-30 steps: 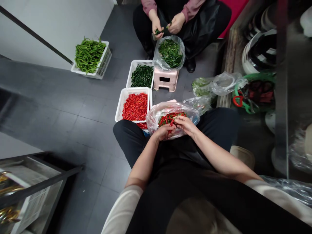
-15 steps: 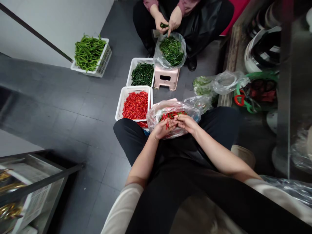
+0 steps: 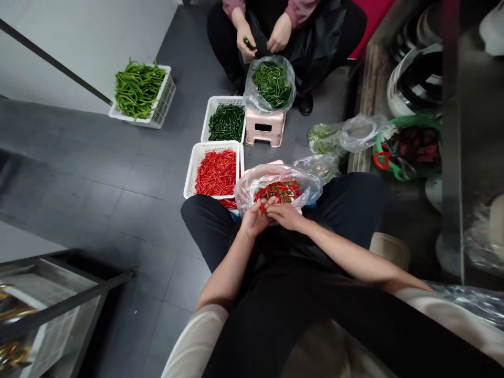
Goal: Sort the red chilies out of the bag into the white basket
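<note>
Wearer: off-white sleeves (image 3: 197, 333), short; forearms (image 3: 226, 270) bare. Black apron (image 3: 271, 304) down front. Dark navy trousers (image 3: 207, 226), plain cloth, loose fit.

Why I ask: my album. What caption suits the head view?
Left hand and right hand with a red chili over a bag.
</note>
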`<state>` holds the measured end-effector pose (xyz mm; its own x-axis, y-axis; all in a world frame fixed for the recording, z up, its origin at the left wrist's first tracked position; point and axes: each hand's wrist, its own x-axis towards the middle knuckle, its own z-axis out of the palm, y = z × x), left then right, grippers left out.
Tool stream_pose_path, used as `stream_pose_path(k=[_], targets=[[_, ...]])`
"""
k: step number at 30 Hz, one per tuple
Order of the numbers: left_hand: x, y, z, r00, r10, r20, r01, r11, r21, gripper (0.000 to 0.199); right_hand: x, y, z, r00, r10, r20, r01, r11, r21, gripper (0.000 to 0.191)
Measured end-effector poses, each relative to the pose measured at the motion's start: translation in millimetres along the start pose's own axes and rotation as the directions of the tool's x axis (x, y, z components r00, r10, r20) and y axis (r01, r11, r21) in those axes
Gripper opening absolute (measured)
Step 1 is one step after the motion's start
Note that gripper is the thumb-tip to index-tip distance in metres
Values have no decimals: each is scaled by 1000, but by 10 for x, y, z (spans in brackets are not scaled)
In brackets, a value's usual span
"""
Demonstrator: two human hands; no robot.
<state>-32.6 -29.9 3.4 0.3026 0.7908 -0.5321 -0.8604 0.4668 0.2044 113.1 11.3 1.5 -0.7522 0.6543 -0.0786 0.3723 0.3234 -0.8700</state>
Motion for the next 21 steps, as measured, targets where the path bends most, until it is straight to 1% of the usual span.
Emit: stream_pose_path(k=[1,2,3,5,6,7,8,10,13,15,16,17,19,21], targets=[[-46,22,-35,1000,-1,-18,1,1000,-13,15,-12,38,-48,998,32,56,-31,999,-25,23],[-82,51,-71,999,19,-49,-20,1000,-21,14,-16,86,-107,990,110,88,-105,992,-64,23],[-108,86,-105,994,53,-97,-55,998,-21,13,-9,140,-175,971,219,94,-207,970,-125,22],[-125,153,-159,970,130,-208,-130,991,13,10,45,249,-307,903,429,32,-402,867,-295,19],[-120,178,-177,956,159,-248,-153,987,47,7,95,294,-360,871,490,-21,-460,803,-378,26],[-111,194,-188,946,186,-267,-168,982,87,5,159,330,-395,849,525,-65,-497,749,-438,36],[-100,201,-194,941,209,-265,-181,975,126,6,236,355,-410,830,550,-94,-524,710,-469,42],[-82,195,-195,944,251,-216,-212,959,188,10,418,378,-374,787,606,-119,-584,668,-462,47],[-80,177,-199,955,261,-143,-224,946,235,9,695,380,-193,702,699,-138,-693,625,-359,62],[-92,181,-212,957,257,-131,-219,943,250,9,829,377,-42,669,724,-167,-735,611,-293,70],[-100,187,-220,956,261,-133,-222,941,254,9,871,378,27,660,729,-180,-746,608,-272,72],[-107,194,-228,955,265,-136,-225,940,257,10,894,383,86,665,723,-190,-743,613,-267,72],[-116,207,-239,953,270,-139,-227,938,262,12,888,414,160,700,684,-205,-711,640,-292,68],[-116,213,-244,952,270,-147,-224,936,272,13,824,479,167,739,638,-215,-672,676,-304,56]])
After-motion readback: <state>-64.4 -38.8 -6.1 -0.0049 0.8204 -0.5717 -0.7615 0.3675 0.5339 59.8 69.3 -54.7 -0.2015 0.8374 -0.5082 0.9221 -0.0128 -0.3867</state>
